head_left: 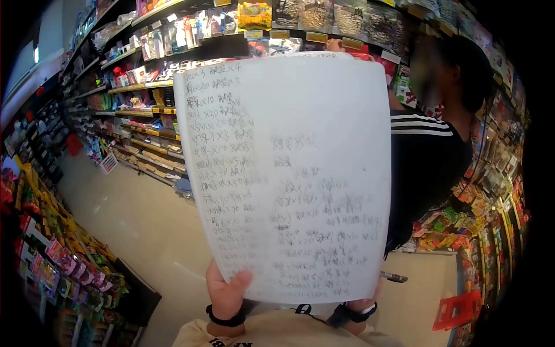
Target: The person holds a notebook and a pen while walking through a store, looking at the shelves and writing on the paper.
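A large white sheaf of paper (324, 104) covered in handwritten lines is held upright in front of me. Its left column carries characters with "x" and numbers; more writing fills the lower right. My left hand (227, 292) grips the bottom left edge, thumb on the front, fingers behind the sheet. At the bottom right corner my right hand (367, 302) is closed on the paper, mostly hidden behind it. A dark pen (394, 277) sticks out beside that hand, and whether the fingers hold it is hidden. Both wrists wear black bands.
Close at my right stands a person in a black top with white shoulder stripes (425, 124). Shelves of packaged goods (167, 43) run along the far and left sides. Snack racks (63, 260) line the left foreground. A red plastic basket (457, 310) sits low at right.
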Tool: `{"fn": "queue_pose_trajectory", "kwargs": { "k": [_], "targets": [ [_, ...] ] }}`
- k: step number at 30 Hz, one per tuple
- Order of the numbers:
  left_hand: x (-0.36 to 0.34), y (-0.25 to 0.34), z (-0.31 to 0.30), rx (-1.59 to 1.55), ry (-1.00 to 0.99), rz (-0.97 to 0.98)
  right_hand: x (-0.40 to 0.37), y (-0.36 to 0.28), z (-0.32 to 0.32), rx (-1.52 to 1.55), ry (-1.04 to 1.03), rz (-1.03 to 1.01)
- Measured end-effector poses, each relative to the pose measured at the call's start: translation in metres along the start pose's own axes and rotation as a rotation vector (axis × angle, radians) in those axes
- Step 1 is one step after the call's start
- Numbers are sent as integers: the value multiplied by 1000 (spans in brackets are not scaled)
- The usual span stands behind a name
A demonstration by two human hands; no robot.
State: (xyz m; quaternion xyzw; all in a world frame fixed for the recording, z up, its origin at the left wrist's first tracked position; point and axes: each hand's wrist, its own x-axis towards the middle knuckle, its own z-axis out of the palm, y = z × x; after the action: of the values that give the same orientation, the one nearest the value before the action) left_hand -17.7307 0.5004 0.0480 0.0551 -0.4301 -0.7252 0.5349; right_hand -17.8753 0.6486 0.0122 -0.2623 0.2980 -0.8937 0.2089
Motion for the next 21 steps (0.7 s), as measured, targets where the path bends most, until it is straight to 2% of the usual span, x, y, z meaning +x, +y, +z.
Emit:
{"fn": "queue_pose_trajectory", "kwargs": {
  "k": [5, 9, 16, 21],
  "targets": [
    [2, -3, -14, 44, 42, 6, 11, 19, -8, 144, -64, 103],
    [10, 3, -37, 55, 78, 27, 24, 44, -3, 147, -97, 229],
    [39, 46, -99, 96, 184, 33, 50, 124, 64, 222, -211, 349],
    [71, 95, -158, 173, 259, 126, 63, 188, 136, 322, -282, 413]
  ]
}}
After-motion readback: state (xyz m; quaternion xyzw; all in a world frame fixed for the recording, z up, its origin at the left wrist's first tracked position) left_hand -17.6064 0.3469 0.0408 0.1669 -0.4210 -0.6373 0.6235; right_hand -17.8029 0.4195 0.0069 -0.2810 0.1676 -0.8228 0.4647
